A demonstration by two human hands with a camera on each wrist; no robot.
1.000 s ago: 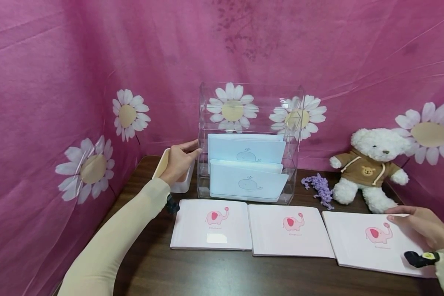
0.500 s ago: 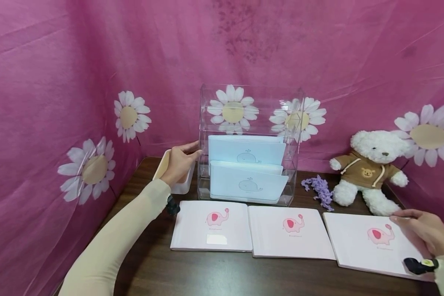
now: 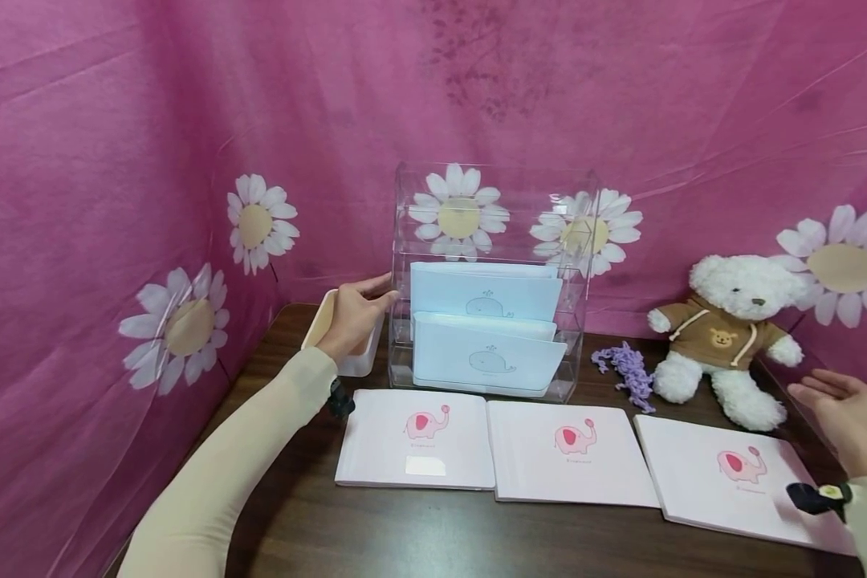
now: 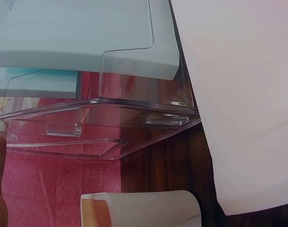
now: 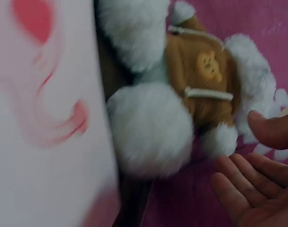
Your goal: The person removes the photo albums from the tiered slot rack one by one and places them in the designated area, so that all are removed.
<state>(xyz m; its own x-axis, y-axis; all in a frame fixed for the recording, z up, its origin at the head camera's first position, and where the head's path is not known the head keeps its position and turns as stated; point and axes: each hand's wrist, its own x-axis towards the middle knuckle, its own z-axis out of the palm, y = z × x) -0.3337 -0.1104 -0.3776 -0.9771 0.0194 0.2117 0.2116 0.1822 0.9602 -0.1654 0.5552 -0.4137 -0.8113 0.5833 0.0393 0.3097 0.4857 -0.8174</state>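
In the head view, my left hand [image 3: 354, 317] reaches over a white box [image 3: 364, 361] with fingers extended, fingertips against the left side of a clear acrylic rack [image 3: 574, 377]. Two rack tiers hold pale blue whale booklets [image 3: 444, 369]; their edges also show in the left wrist view. My right hand [image 3: 848, 421] hovers apart from the right-hand white elephant booklet [image 3: 701, 474], beside the plush bear [image 3: 722, 337]. Its fingers are extended, palm visible and holding nothing in the right wrist view. Two more elephant booklets, left [image 3: 376, 433] and middle [image 3: 523, 449], lie flat in the same row.
A purple crocheted clump [image 3: 630, 373] lies between rack and bear. Pink fabric [image 3: 347, 104] with daisy prints hangs behind and at the sides. The dark wooden table [image 3: 405, 530] shows in front of the booklets.
My right hand has let go of the right-hand booklet's far edge and risen off it, fingers opening. The left hand stays at the rack's side. The head view has shifted slightly.
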